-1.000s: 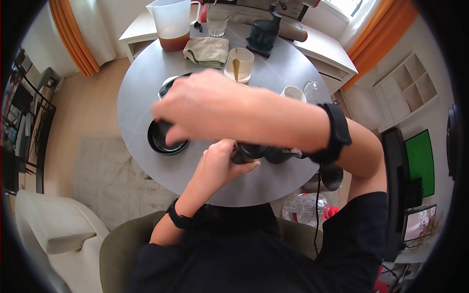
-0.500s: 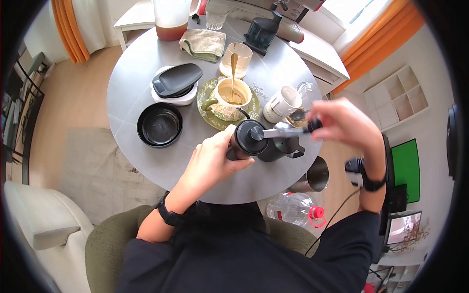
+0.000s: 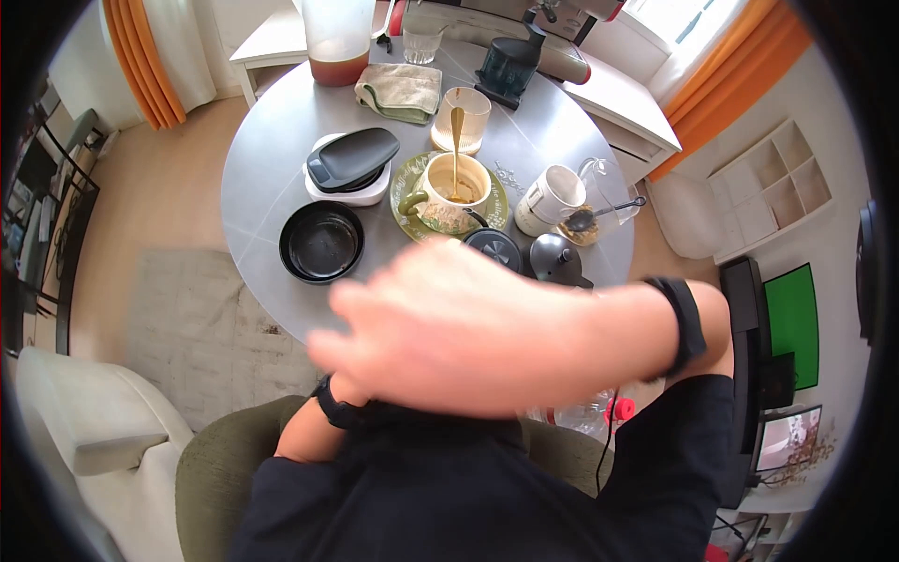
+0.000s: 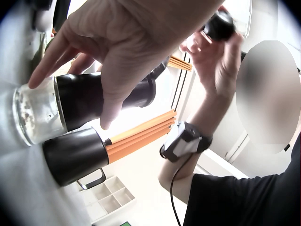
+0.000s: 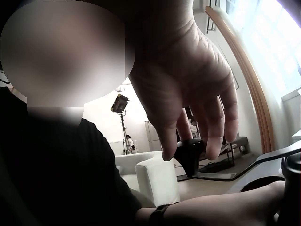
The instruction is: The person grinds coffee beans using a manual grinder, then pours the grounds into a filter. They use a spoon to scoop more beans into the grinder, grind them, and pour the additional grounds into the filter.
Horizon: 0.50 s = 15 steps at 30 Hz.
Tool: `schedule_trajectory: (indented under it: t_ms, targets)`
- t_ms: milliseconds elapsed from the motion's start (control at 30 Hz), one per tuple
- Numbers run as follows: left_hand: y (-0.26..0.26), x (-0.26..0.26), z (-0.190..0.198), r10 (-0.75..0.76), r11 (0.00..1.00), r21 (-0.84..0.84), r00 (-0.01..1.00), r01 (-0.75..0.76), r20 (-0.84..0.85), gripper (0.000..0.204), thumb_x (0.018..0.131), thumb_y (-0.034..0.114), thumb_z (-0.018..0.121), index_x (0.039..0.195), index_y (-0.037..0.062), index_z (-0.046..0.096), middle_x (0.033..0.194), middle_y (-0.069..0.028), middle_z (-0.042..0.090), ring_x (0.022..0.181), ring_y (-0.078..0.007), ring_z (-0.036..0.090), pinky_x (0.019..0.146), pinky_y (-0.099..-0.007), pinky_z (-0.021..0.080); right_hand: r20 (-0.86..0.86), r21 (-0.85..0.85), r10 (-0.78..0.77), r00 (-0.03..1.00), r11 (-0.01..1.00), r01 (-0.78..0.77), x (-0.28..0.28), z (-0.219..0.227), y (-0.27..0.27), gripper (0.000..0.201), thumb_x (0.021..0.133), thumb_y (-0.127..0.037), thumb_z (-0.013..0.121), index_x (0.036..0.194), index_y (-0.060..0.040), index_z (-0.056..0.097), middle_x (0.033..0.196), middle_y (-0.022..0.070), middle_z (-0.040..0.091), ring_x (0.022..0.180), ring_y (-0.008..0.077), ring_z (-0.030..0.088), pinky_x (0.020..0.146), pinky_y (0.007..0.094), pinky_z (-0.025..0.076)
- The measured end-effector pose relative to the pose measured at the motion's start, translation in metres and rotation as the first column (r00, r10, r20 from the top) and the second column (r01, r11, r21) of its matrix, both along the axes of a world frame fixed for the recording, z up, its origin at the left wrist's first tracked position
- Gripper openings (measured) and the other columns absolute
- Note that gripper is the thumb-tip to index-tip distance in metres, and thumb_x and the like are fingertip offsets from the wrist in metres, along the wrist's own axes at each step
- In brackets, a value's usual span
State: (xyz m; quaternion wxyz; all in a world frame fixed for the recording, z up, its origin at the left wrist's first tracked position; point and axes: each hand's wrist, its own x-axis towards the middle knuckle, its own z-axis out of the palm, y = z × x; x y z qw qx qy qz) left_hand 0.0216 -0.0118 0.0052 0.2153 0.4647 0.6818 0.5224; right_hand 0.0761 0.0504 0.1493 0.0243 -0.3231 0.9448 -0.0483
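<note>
A black hand coffee grinder [image 4: 80,101] with a clear glass jar at its base stands on the table. My left hand [image 4: 136,52] grips the black upper body in the left wrist view; in the head view it is hidden behind my right forearm and hand. My right hand [image 3: 459,328] holds the black crank knob [image 5: 189,155] between thumb and fingers, at the end of a metal arm. Only the grinder's round top [image 3: 493,247] shows in the head view. Close beside it stands a small black kettle [image 3: 556,257] with a handle.
A patterned cup [image 3: 448,217] with a gold spoon sits on a green plate. Left of it are a black round dish [image 3: 321,242] and a dark grey scale [image 3: 351,159]. A white mug [image 3: 550,199], folded cloth [image 3: 401,92] and pitcher [image 3: 339,56] stand around.
My right hand swings the crank round, from the far left to the right, then back to the near side over the left hand. The left hand keeps its grip on the grinder.
</note>
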Motion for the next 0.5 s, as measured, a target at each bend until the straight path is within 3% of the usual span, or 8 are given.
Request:
schedule_trajectory:
  t_ms: [100,133,200,267,333,400,467,500]
  targets:
    - [0.004,-0.004,-0.024,-0.003,0.985,0.168,0.978,0.039,-0.209,0.050,0.069,0.026,0.081,0.107,0.0061,0.056,0.092,-0.0134,0.065,0.083,-0.0274,0.066,0.070,-0.0367,0.052,0.020,0.077,-0.206,0.978,0.976,0.203,-0.059,-0.002,0.017,0.032,0.080,-0.034,0.071,0.081,-0.0030,0.066,0.083,0.0136,0.067,0.079,0.0286,0.068,0.063,0.0393,0.055]
    - [0.004,0.000,-0.014,0.061,0.998,-0.007,0.993,-0.062,-0.104,0.050,0.069,0.026,0.081,0.107,0.0064,0.055,0.093,-0.0133,0.066,0.085,-0.0297,0.066,0.071,-0.0382,0.052,0.010,0.085,-0.321,0.947,0.944,0.319,-0.074,-0.004,0.028,0.034,0.080,-0.038,0.071,0.085,-0.0049,0.067,0.087,0.0122,0.068,0.081,0.0286,0.068,0.065,0.0400,0.055]
    - [0.003,0.000,-0.001,0.040,0.998,-0.036,0.999,-0.041,-0.037,0.048,0.069,0.026,0.081,0.105,0.0067,0.055,0.092,-0.0126,0.066,0.085,-0.0312,0.066,0.072,-0.0398,0.052,-0.060,0.140,-0.476,0.878,0.867,0.479,-0.088,-0.005,0.061,0.033,0.081,-0.037,0.070,0.103,-0.0126,0.065,0.094,0.0102,0.068,0.091,0.0293,0.065,0.074,0.0422,0.052]
    - [0.003,0.000,-0.001,0.036,0.999,-0.028,0.999,-0.037,-0.039,0.047,0.069,0.024,0.081,0.104,0.0070,0.055,0.091,-0.0120,0.066,0.085,-0.0307,0.066,0.072,-0.0395,0.052,-0.088,0.175,-0.544,0.835,0.817,0.550,-0.082,0.000,0.095,0.033,0.081,-0.035,0.069,0.102,-0.0102,0.064,0.092,0.0119,0.067,0.093,0.0305,0.064,0.075,0.0418,0.051]
    - [0.002,0.001,-0.001,0.035,0.999,-0.020,0.999,-0.035,-0.031,0.045,0.069,0.023,0.081,0.103,0.0073,0.055,0.090,-0.0112,0.066,0.083,-0.0298,0.066,0.072,-0.0390,0.052,-0.115,0.156,-0.605,0.788,0.772,0.616,-0.062,-0.003,0.133,0.033,0.082,-0.034,0.070,0.100,-0.0081,0.064,0.089,0.0143,0.066,0.089,0.0325,0.063,0.073,0.0406,0.051]
    - [0.002,0.001,0.002,0.032,0.999,-0.013,0.999,-0.032,-0.021,0.044,0.069,0.022,0.081,0.102,0.0075,0.055,0.088,-0.0103,0.066,0.082,-0.0286,0.066,0.072,-0.0383,0.052,-0.265,0.030,-0.565,0.782,0.805,0.592,-0.026,-0.022,0.173,0.032,0.081,-0.033,0.070,0.098,-0.0067,0.063,0.078,0.0153,0.064,0.077,0.0333,0.061,0.067,0.0401,0.049]
    - [0.001,0.000,0.002,0.025,1.000,-0.009,1.000,-0.025,0.007,0.043,0.069,0.020,0.081,0.101,0.0076,0.055,0.085,-0.0089,0.066,0.080,-0.0266,0.066,0.071,-0.0374,0.052,-0.150,0.022,-0.708,0.690,0.695,0.719,0.020,-0.005,0.163,0.032,0.080,-0.031,0.071,0.097,-0.0055,0.061,0.065,0.0140,0.058,0.064,0.0308,0.058,0.060,0.0394,0.046]
    - [0.001,0.001,0.001,0.023,1.000,-0.006,0.999,-0.023,0.025,0.043,0.069,0.020,0.081,0.101,0.0076,0.055,0.084,-0.0082,0.066,0.078,-0.0256,0.066,0.071,-0.0369,0.052,-0.113,0.013,-0.718,0.687,0.691,0.723,0.041,-0.001,0.162,0.031,0.079,-0.029,0.072,0.096,-0.0049,0.060,0.062,0.0135,0.055,0.060,0.0297,0.057,0.058,0.0388,0.044]
